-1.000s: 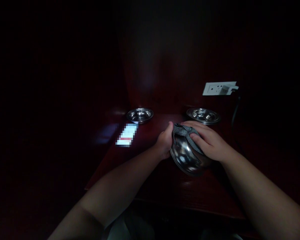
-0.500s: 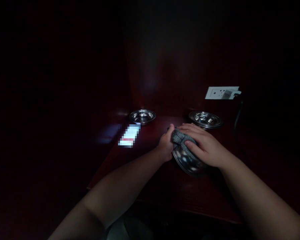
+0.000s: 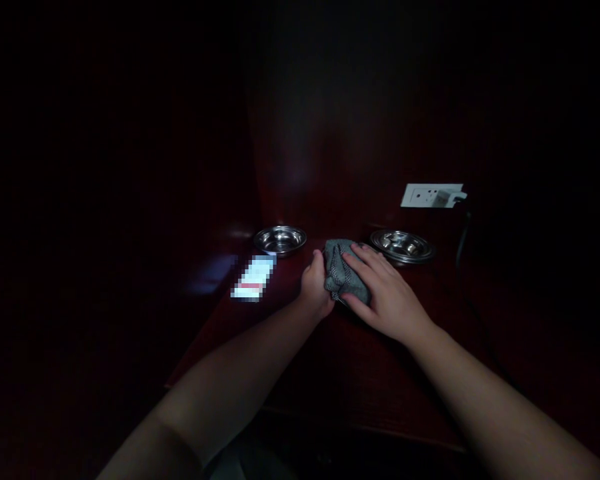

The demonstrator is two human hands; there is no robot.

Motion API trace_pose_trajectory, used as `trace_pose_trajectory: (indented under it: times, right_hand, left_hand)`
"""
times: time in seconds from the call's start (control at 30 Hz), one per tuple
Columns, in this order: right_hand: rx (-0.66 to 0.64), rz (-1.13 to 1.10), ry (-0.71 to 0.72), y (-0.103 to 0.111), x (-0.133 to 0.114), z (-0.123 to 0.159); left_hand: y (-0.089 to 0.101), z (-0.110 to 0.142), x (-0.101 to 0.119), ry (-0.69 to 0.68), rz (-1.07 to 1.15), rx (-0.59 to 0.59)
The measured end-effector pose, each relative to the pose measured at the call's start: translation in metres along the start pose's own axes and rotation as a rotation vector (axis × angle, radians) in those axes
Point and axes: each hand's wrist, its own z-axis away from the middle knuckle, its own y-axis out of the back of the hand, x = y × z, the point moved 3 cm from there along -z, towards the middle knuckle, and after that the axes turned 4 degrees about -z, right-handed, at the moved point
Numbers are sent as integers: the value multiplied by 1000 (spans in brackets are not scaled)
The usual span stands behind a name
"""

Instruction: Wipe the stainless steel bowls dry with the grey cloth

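Two forearms, cut off by the lower edge, reach across a dark tabletop. Right hand: palm down, fingers spread over one grey cloth. Left hand: thumb up, curled around one metal bowl, exposed half a second earlier, now concealed beneath the cloth. Beyond: one pixelated screen, two metal dishes, one wall socket.

Grey on cloth, darker checks in folds; silver on left bowl, right bowl; deep red on table; white on socket
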Motion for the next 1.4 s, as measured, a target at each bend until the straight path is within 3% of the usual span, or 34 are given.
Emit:
trace_pose_trajectory:
  times: [0.2,0.37,0.5,0.67,1.0,1.23,1.4]
  right_hand:
    - [65,-56,-3,-4,15,6]
    - [180,-259,-98,-12,43,13]
    - [277,-499,-242,-20,65,19]
    - [243,-712,-355,-24,80,23]
    - [189,-838,-484,-32,86,22]
    - [214,-766,-430,-26,84,22]
    - [235,-799,-429,-21,83,22]
  left_hand:
    - [2,-10,2,-6,48,62]
    - [7,-19,-2,-4,102,120]
    - [9,-19,-6,68,45,58]
    - [10,-13,-8,132,-46,41]
    - [14,-16,-9,136,-60,56]
    - [16,-20,-7,67,-7,97]
    - [15,-18,-6,118,-100,-15]
